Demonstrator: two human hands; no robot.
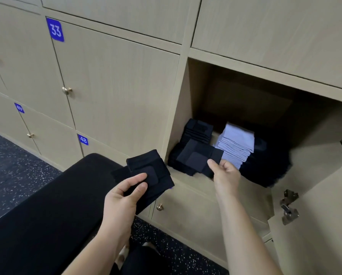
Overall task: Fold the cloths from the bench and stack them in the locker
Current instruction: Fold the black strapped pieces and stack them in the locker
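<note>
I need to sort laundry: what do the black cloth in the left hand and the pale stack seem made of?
Black cloth: probably soft matte knit, no shine, smoother patch on top. Pale stack: likely thin woven fabric; crisp, flat layered edges.

Blue door tags [55, 29] read 33 and 48 [83, 139]; a third is blurred.
</note>
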